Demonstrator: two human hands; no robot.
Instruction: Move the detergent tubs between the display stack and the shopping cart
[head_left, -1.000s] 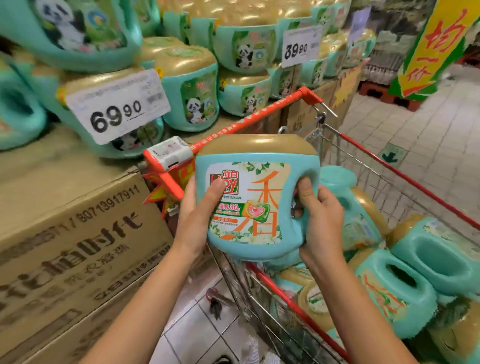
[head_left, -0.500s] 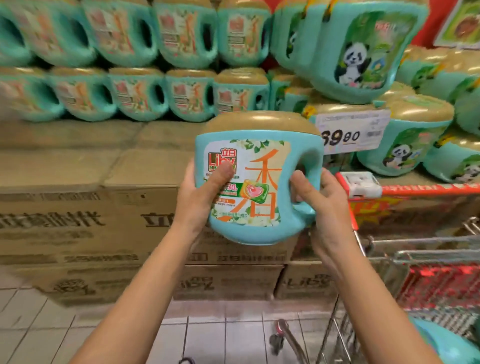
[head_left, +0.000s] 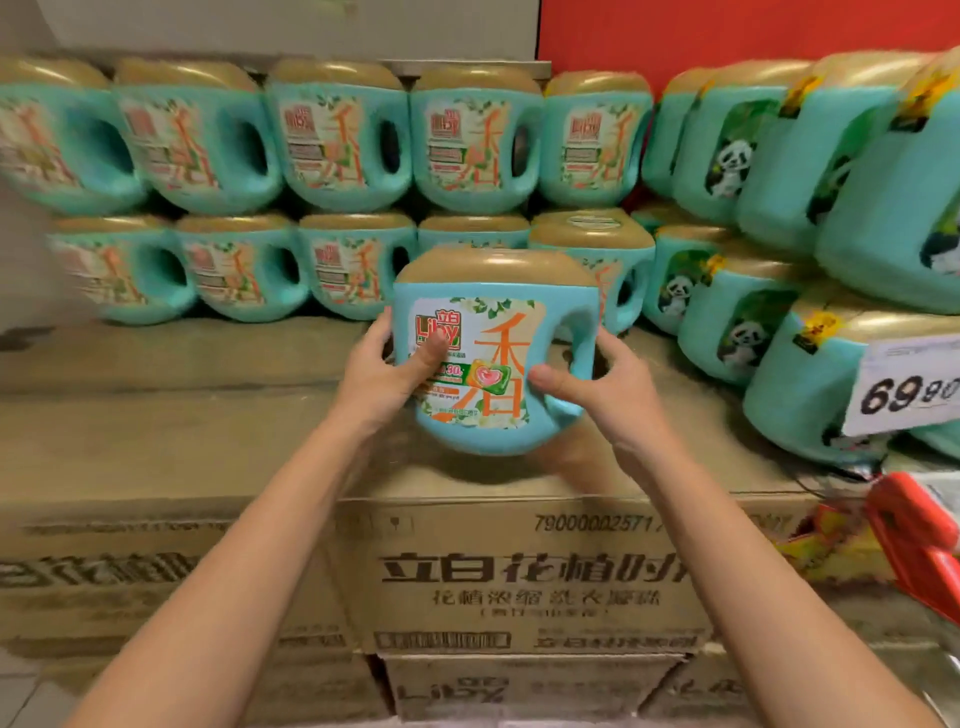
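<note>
While both hands grip one upright detergent tub (head_left: 493, 358) at centre frame, left hand (head_left: 382, 376) lays thumb across the label (head_left: 483, 332), fingers (head_left: 383, 325) curled round its frame-left side; right hand (head_left: 602, 400) wraps the handle side. Tub is over the cardboard cartons (head_left: 182, 431), before the display stack (head_left: 332, 140) filling upper frame. Price tag (head_left: 904, 387) at right edge, red cart handle (head_left: 914, 530) lower right, red wall (head_left: 727, 31) upper right.

Bright, even light; soft sheen on gold lids (head_left: 332, 78) above the fingers (head_left: 431, 358). Held tub (head_left: 493, 436) sharp; stacked tubs (head_left: 119, 270) left of them smear and bow.
</note>
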